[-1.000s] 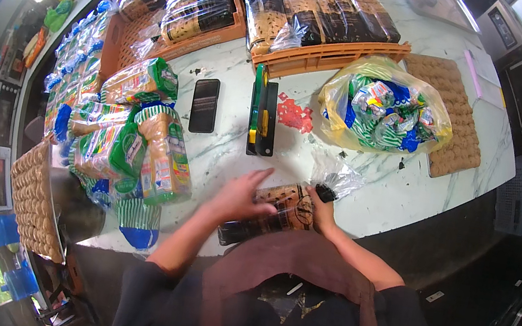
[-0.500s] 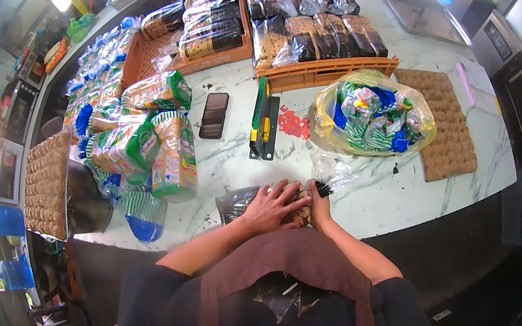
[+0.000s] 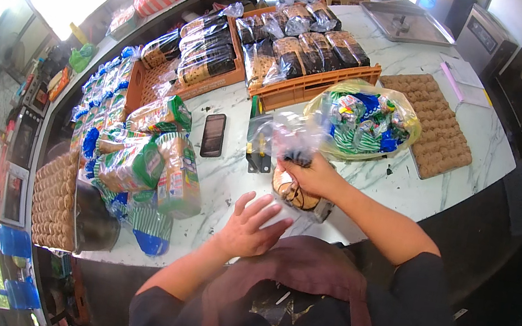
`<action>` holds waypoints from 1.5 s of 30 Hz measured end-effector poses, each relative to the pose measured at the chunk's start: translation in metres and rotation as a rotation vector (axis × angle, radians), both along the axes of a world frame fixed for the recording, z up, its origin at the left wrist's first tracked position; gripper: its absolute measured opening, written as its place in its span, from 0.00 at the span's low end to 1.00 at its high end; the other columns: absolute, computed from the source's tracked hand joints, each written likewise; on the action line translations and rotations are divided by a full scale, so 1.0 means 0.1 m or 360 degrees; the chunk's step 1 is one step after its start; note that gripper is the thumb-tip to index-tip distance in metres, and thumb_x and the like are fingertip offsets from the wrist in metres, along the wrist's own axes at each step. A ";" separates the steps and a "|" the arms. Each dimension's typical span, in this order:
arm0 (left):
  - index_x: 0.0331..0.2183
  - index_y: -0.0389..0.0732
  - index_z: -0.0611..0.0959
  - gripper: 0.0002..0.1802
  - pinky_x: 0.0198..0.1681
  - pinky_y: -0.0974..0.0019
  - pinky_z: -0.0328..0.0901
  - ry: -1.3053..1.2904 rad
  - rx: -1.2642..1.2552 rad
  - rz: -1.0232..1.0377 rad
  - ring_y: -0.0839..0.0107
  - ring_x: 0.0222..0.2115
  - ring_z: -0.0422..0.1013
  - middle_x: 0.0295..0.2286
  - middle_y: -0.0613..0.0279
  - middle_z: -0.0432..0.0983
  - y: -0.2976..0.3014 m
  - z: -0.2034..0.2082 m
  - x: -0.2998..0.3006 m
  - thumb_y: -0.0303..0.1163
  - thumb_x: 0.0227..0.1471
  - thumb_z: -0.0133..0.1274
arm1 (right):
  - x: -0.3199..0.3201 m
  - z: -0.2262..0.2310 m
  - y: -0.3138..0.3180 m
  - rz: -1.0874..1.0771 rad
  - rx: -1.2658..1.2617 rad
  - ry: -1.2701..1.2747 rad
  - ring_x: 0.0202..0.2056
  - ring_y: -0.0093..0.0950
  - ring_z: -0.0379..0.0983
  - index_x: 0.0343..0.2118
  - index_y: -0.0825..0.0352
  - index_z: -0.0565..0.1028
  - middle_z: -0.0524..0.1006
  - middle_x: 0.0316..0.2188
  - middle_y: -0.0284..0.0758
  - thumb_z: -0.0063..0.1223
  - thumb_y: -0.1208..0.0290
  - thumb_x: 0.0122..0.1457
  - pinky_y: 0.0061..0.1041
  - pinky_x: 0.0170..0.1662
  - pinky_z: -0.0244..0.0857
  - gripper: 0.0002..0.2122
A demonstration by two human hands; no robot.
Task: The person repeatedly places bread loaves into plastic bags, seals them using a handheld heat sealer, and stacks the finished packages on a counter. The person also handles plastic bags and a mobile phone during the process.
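"Two hands, but only one was gripping?"

"Yes. My right hand [image 3: 315,175], at the centre of the frame, was clenched around the gathered neck [image 3: 298,158] of a bagged loaf [image 3: 297,196]. My left hand [image 3: 251,226] held nothing: its fingers were spread, lower centre, just beside the loaf, and I could not tell whether they touched it."

"Where was the loaf?"

"Below my right fist, near the middle of the frame, with clear plastic [image 3: 286,131] fanning out above my fingers. That plastic overlapped the green-and-black bench device [image 3: 258,164] just left of centre; whether the two touched, I couldn't make out."

"So which step was it?"

"Handling the neck, I judged: holding it bunched near that device."

"And what did the next move call for?"

"A tight, narrow pinch, I'd have said, so the neck didn't open out, and the left palm free to steady the loaf. The phone [image 3: 213,135], left of centre, and the yellow bag [image 3: 413,129], right of centre, needed no attention."
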State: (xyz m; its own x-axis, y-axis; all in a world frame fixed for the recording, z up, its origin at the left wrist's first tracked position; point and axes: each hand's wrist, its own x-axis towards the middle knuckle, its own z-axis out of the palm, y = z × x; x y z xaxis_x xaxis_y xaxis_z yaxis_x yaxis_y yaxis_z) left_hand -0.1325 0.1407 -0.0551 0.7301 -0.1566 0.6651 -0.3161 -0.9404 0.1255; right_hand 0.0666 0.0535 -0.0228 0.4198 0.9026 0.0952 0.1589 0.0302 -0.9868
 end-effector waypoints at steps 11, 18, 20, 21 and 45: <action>0.60 0.60 0.64 0.34 0.58 0.48 0.50 0.0199 0.1273 0.0111 0.70 0.47 0.67 0.35 0.69 0.73 0.47 0.42 0.66 0.33 0.51 0.46 | 0.06 -0.24 -0.11 0.0661 -0.0281 -0.0776 0.36 0.47 0.73 0.37 0.67 0.77 0.77 0.34 0.48 0.54 0.59 0.57 0.39 0.42 0.66 0.14; 0.39 0.45 0.78 0.11 0.35 0.58 0.61 0.1070 0.0730 0.0075 0.68 0.23 0.70 0.18 0.67 0.69 0.43 0.52 0.46 0.35 0.53 0.48 | 0.12 -0.34 -0.23 0.0561 0.0076 -0.1208 0.33 0.42 0.72 0.26 0.67 0.74 0.74 0.23 0.41 0.58 0.60 0.54 0.38 0.43 0.63 0.13; 0.34 0.43 0.78 0.08 0.31 0.60 0.61 0.1188 -0.0314 0.0175 0.68 0.21 0.69 0.17 0.64 0.68 0.28 0.49 0.38 0.35 0.56 0.47 | 0.07 -0.38 -0.25 0.0498 0.0292 -0.1445 0.32 0.39 0.73 0.23 0.66 0.72 0.74 0.22 0.38 0.58 0.62 0.53 0.36 0.43 0.63 0.13; 0.31 0.41 0.78 0.09 0.29 0.61 0.61 0.1346 -0.0828 0.0303 0.68 0.19 0.68 0.16 0.63 0.68 0.20 0.47 0.37 0.36 0.57 0.47 | 0.03 -0.40 -0.27 0.0482 0.0325 -0.1518 0.31 0.38 0.73 0.23 0.65 0.71 0.74 0.21 0.38 0.58 0.63 0.52 0.35 0.43 0.63 0.11; 0.27 0.42 0.74 0.14 0.24 0.69 0.53 0.1515 -0.3570 0.0328 0.73 0.19 0.59 0.17 0.70 0.61 -0.05 0.11 0.16 0.39 0.60 0.43 | 0.04 -0.41 -0.25 0.0662 0.0575 -0.1507 0.36 0.40 0.71 0.28 0.67 0.71 0.74 0.28 0.41 0.54 0.69 0.52 0.39 0.49 0.61 0.07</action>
State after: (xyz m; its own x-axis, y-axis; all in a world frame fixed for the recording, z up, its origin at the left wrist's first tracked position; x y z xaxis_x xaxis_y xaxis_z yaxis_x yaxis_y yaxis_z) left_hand -0.1169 0.1358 -0.0440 0.7080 0.0865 -0.7009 0.4310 0.7333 0.5258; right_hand 0.0702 0.0286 -0.0642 -0.2940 0.8107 0.5062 0.7588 0.5201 -0.3921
